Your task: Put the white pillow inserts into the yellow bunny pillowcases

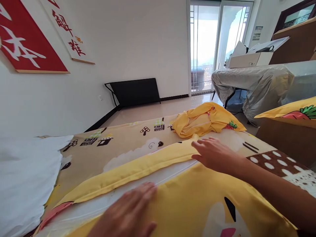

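Observation:
A yellow pillowcase (pixel 182 200) with a printed animal face lies across the near part of the bed, its long opening showing a white inner pillow (pixel 138 182). My left hand (pixel 128 210), slightly blurred, rests flat on the lower edge of the opening with its fingers stretched out. At the far right end of the opening, my right hand (pixel 209 153) has its fingers bent over the yellow upper flap (pixel 138 164), pinching its corner. Beyond that hand lies a crumpled yellow cover (pixel 204 120) with a carrot print.
A patterned blanket (pixel 91 161) covers the bed. White cloth (pixel 27 177) lies at the left. On the right are a yellow fabric piece (pixel 291 113) and a plastic-covered table (pixel 256 79) with an open box (pixel 249 61). A black folded frame (pixel 134 92) leans on the wall.

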Motion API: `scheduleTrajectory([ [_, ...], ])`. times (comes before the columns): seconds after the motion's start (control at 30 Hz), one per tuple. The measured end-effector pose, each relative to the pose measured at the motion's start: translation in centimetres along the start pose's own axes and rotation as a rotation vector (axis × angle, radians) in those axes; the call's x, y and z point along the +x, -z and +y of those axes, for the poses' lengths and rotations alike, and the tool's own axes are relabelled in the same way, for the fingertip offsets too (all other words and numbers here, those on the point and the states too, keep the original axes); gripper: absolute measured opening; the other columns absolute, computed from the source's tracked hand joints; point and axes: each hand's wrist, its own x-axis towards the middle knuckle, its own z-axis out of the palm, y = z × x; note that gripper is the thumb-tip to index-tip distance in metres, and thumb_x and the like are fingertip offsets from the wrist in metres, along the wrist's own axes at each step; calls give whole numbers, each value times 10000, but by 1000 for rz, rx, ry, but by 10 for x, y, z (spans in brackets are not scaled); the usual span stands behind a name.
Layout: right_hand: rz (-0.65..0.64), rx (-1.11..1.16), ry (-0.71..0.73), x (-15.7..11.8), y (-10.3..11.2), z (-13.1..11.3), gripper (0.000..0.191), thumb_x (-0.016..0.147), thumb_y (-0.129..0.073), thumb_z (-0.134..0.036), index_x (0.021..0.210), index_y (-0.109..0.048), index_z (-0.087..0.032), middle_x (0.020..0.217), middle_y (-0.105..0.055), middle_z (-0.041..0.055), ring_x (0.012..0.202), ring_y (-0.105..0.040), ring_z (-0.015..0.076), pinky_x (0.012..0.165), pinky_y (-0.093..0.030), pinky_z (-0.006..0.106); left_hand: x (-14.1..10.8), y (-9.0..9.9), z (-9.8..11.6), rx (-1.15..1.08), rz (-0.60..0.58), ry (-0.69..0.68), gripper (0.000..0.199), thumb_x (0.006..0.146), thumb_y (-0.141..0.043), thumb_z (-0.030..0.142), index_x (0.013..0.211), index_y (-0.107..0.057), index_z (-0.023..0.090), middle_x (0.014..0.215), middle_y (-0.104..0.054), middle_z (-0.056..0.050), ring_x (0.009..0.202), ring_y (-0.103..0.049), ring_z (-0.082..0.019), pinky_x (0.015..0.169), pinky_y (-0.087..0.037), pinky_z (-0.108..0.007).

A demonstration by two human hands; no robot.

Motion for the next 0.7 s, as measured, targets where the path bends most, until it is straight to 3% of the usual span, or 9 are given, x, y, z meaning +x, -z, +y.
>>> scheduleTrajectory([
  [0.03, -16, 34, 83, 14, 6, -12, 225, 889, -519, -367, 961, -592, -167, 895, -658, 91, 840, -623, 235, 739, -438, 337, 16, -12, 19, 44, -147, -101, 632, 756, -572, 544, 1352, -365, 509, 1351, -502, 144, 1187, -556, -277, 1032, -489, -376],
  [0.1, -45, 129, 271, 36, 3, -27, 251, 867, -560, -361, 1024, -597, -168, 980, -655, 101, 958, -600, 244, 817, -433, 355, 48, -35, 52, 116, -282, -261, 598, 864, -466, 470, 1406, -401, 226, 1436, -433, -56, 1296, -441, -305, 1087, -396, -467],
  [0.17, -47, 266, 411, 47, -16, -29, 325, 879, -543, -353, 1155, -565, -181, 1141, -619, 106, 1098, -540, 237, 926, -396, 381, 71, -52, 70, 159, -293, -332, 592, 885, -447, 454, 1355, -452, 96, 1348, -528, -154, 1238, -497, -308, 1053, -421, -472],
  [0.23, -2, 405, 442, 46, -40, -22, 373, 911, -490, -328, 1261, -502, -200, 1274, -557, 89, 1184, -480, 204, 1008, -338, 383, 81, -61, 72, 178, -223, -435, 509, 884, -465, 407, 1266, -522, 76, 1217, -622, -156, 1128, -580, -282, 998, -476, -437],
  [0.33, 108, 455, 345, 32, -65, -9, 348, 921, -451, -250, 1264, -493, -207, 1298, -541, 71, 1208, -449, 185, 1038, -296, 385, 80, -66, 60, 205, -10, -612, 321, 866, -482, 231, 1137, -591, 100, 1162, -661, -121, 1079, -614, -245, 957, -509, -372],
  [0.43, 122, 341, 227, 21, -69, -2, 270, 880, -474, -179, 1138, -553, -179, 1196, -590, 93, 1151, -488, 220, 973, -340, 396, 77, -69, 52, 229, 138, -609, 296, 829, -502, 138, 1108, -598, 121, 1177, -661, -91, 1125, -593, -212, 972, -495, -311],
  [0.53, 80, 195, 54, 21, -65, 2, 196, 856, -433, -94, 978, -576, -150, 1029, -637, 116, 1014, -562, 240, 843, -400, 367, 82, -74, 51, 247, 90, -523, 378, 833, -497, 181, 1201, -541, 108, 1234, -625, -114, 1176, -558, -219, 993, -483, -335],
  [0.7, 23, 101, -291, 31, -65, 11, 242, 838, -375, -21, 883, -582, -139, 897, -666, 133, 836, -634, 235, 697, -406, 313, 104, -85, 56, 245, -153, -337, 547, 908, -398, 323, 1403, -335, 98, 1428, -441, -139, 1311, -426, -236, 1066, -416, -400],
])
